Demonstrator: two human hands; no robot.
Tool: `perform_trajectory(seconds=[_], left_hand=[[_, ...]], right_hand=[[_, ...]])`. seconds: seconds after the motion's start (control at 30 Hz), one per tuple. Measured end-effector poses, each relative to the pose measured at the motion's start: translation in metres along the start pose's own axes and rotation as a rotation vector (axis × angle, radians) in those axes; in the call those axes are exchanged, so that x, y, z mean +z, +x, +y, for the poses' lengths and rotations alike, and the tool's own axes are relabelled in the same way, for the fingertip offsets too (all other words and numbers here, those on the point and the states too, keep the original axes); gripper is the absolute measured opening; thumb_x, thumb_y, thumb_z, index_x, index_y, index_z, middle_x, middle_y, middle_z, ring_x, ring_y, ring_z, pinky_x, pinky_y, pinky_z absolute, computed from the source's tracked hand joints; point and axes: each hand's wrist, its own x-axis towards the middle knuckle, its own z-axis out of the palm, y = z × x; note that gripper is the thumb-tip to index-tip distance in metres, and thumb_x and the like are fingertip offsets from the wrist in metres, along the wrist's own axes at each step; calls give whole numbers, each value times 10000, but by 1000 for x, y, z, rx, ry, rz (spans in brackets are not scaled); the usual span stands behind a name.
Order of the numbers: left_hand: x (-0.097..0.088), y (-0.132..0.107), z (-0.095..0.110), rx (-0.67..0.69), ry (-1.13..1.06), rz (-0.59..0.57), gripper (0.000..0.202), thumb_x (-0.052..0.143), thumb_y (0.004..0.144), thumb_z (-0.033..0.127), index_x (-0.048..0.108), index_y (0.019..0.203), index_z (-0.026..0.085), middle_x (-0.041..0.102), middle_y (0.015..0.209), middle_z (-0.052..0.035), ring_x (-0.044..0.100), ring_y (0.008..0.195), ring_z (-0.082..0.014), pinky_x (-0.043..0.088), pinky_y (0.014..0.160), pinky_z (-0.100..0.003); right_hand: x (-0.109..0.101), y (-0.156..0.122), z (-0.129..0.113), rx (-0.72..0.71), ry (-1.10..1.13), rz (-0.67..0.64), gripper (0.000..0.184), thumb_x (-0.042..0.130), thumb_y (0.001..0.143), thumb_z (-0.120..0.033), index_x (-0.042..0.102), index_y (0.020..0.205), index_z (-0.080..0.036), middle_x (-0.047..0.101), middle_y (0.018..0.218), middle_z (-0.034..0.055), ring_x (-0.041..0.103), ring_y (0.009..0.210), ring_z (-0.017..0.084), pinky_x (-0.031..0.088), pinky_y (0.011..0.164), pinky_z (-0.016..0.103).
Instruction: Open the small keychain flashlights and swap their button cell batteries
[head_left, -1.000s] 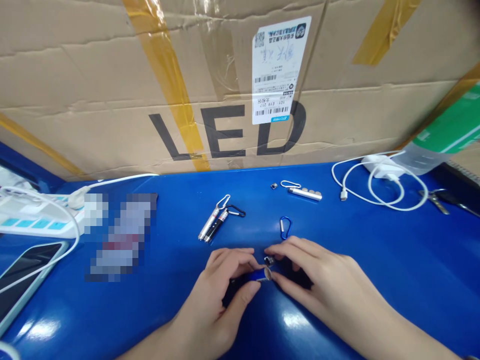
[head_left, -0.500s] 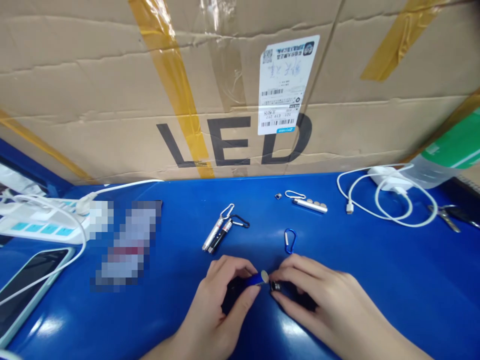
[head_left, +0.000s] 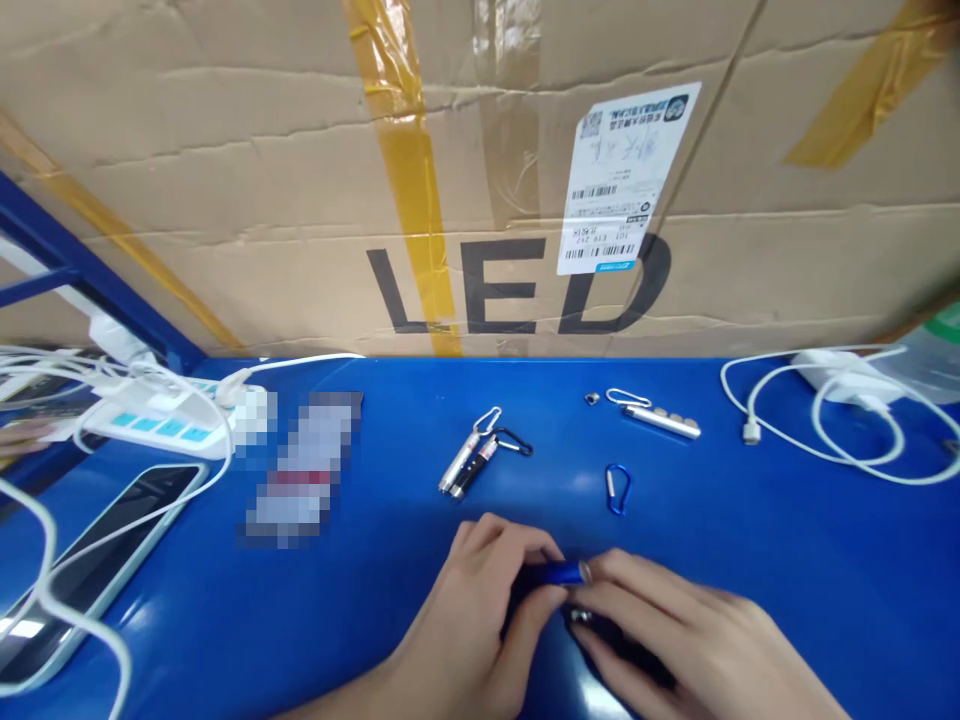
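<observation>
1. Right hand [head_left: 690, 620] has closed in since the earlier frame: its fingertips, then apart from the blue tube [head_left: 555, 573], now meet or nearly meet its end, while the metal cap [head_left: 580, 616] has gone from just beside that end to below it.
2. Left hand [head_left: 487, 610] grips the blue tube near its end, thumb against fingers, holding it almost level. Right hand is half curled, the cap apparently pinched between thumb and a finger; how firmly, I cannot tell.
3. Spilling looks like the main risk: a pale disc [head_left: 585, 571], probably a coin battery, shows at the blue tube's end, and a downward tilt could let it slide out.
4. Dropping the cap is another danger, since one hand seems to mind both it and the tube's end; a slack pinch could send it rolling over the table [head_left: 360, 580].
5. Mixed-up parts are possible too, because a silver tube [head_left: 652, 419] with similar discs [head_left: 676, 417] lies beyond the blue tube, to its right.
</observation>
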Motion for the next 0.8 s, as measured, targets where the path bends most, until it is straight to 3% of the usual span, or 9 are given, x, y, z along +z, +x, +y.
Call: perform_trajectory(seconds=[0.2,0.3,0.4,0.57,0.67,0.8], left_hand=[[6,-5,4,64,116,48,151,403,898,179,488,1020,201,564,946,-42,504,894,-188,410,823,-335],[8,-5,3,133,162,81,128,401,901,192,489,994,194,577,962,-37,507,898,-191,399,829,-345],[7,-4,2,204,155,132,121,394,909,193,485,989,187,591,948,-27,523,896,-178,392,838,-334],[5,-1,0,265,258,196,98,428,895,207,507,949,186,602,883,-23,548,832,-178,409,803,-335],[2,0,3,327,365,240,111,411,897,187,505,955,179,609,960,-39,538,903,-193,396,833,-353],[-6,-1,10,389,489,301,135,395,906,195,508,979,176,618,992,-49,536,884,-197,393,819,-365]], right_hand=[[4,1,-12,57,59,52,154,475,822,-182,613,876,-223,600,731,-9,563,521,76,412,445,156],[5,0,-17,75,70,25,127,527,789,-167,627,856,-209,590,700,-20,531,506,70,398,479,168],[5,-1,-21,94,32,-8,180,542,764,-142,633,901,-214,613,806,-20,540,537,65,397,507,172],[8,0,-26,33,-63,-16,241,484,829,-188,633,1005,-256,594,1057,15,610,785,115,459,674,216],[13,4,-23,23,-38,13,217,468,856,-229,634,995,-232,597,1051,33,587,919,149,455,736,240],[16,7,-17,102,174,90,138,548,805,-230,658,886,-213,620,944,6,553,665,99,425,632,216]])
